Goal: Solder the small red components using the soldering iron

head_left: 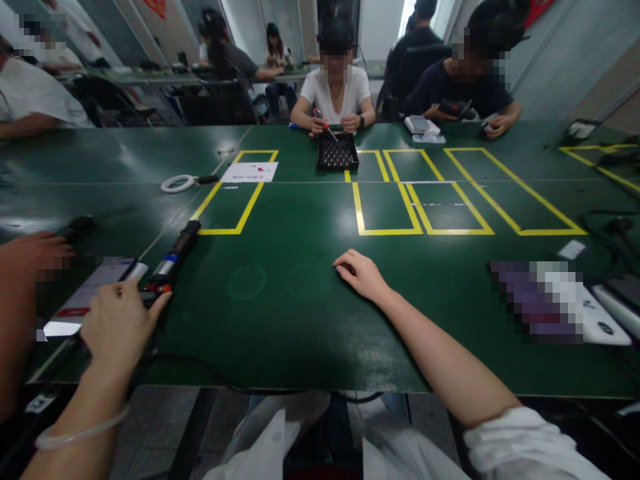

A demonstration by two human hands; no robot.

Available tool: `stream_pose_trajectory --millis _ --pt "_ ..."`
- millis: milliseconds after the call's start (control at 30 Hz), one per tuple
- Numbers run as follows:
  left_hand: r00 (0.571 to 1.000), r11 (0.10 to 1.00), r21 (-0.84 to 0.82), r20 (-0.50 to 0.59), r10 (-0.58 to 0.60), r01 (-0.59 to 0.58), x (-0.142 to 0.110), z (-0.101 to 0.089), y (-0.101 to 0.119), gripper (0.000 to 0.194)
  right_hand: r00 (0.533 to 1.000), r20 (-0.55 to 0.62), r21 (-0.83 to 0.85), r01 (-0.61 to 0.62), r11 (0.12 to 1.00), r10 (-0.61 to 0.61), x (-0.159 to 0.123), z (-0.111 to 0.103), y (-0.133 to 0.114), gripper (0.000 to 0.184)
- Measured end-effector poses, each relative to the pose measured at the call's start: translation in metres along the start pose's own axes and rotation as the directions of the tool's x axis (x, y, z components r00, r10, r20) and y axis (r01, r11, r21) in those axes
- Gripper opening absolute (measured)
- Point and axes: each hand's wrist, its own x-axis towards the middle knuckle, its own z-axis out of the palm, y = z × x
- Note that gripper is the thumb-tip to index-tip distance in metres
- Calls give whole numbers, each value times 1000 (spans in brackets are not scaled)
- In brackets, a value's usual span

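Note:
My left hand (pixel 120 323) is closed round the near end of an electric screwdriver (pixel 171 260), a black stick-shaped tool with blue, silver and orange-red bands. It lies slanted on the green table, its dark end pointing away from me. Beside that hand is a phone-like device (pixel 100 287) with a lit screen, partly covered by the fingers. My right hand (pixel 364 275) rests on the table at the middle, fingers curled inward. Something small and dark may sit under its fingertips; I cannot make it out.
Yellow tape rectangles (pixel 390 232) mark the green table (pixel 300 347). Opposite, a person works over a black tray (pixel 338 157) of small parts. A white card (pixel 250 172) and a white cable coil (pixel 179 183) lie left. Another person's hand (pixel 33 257) reaches in left; phones (pixel 600 317) lie right.

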Motion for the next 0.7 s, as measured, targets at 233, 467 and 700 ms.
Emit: stream_pose_trajectory --millis 233,467,700 --pt "990 984 -137 -99 97 -111 -4 10 2 56 1000 -3 -2 -3 1000 3 -1 0 0 14" --pt "999 990 -139 36 17 -12 2 -5 6 55 1000 -8 6 -4 1000 4 0 0 -1 14" --pt "975 770 -628 77 207 -114 16 -31 58 43 1000 -3 13 1 1000 -1 1 2 0 14"
